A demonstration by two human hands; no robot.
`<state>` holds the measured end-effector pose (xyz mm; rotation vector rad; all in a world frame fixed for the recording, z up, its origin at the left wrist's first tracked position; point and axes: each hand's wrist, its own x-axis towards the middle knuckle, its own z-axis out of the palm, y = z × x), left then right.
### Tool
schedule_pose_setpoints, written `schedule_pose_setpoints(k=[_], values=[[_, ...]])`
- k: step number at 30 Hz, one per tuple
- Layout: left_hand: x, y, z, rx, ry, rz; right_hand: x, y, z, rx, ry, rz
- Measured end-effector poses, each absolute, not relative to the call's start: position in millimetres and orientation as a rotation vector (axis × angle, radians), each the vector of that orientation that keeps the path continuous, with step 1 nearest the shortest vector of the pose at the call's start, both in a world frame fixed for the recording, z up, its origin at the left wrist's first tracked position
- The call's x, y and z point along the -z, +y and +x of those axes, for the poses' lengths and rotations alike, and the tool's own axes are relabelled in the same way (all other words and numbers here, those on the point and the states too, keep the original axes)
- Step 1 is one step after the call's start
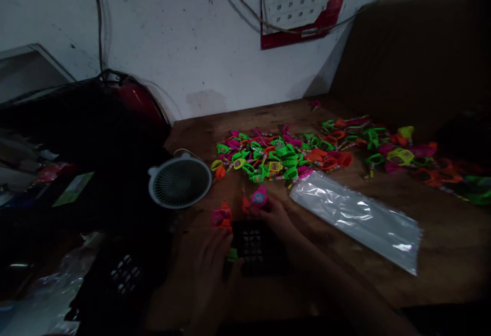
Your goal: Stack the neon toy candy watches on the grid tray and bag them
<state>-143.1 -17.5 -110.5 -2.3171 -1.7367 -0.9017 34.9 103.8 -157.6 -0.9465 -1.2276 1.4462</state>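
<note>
Only the head view to go on here, and it's pretty dim. My right hand [276,217] is pinched around a pink toy watch [259,196], held just above the far edge of a small dark grid tray [258,248] that sits near the front edge of the table [441,233]. My left hand [209,254] rests against the tray's left side, fingers loosely curled; I can't tell if it's actually gripping anything, though a green piece [231,255] peeks out right at the fingertips. A pink-and-orange watch [221,218] lies just beside the tray's far left corner. Progress-wise I'd say it's early: the big heap of watches [276,157] mid-table and the second spread [391,149] toward the right back corner look barely dented, and the clear plastic bag [358,218] lies flat to the right of the tray. Little desk fan [179,181] sits to the left.
</note>
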Motion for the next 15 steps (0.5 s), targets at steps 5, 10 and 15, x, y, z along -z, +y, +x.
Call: schedule_pose_setpoints(k=[5, 10, 15], values=[[88.1, 14.0, -145.5, 1.152, -1.897, -2.255, 153.4, 94.3, 9.1, -1.546, -1.452, -0.796], [95.1, 33.9, -141.9, 0.886, -1.874, -2.316, 161.9, 89.2, 10.1, -1.334, -1.715, -0.869], [104.1, 29.4, -141.2, 0.837, -1.826, -2.273, 165.2, 84.1, 13.0, -1.361, -1.696, -0.826]])
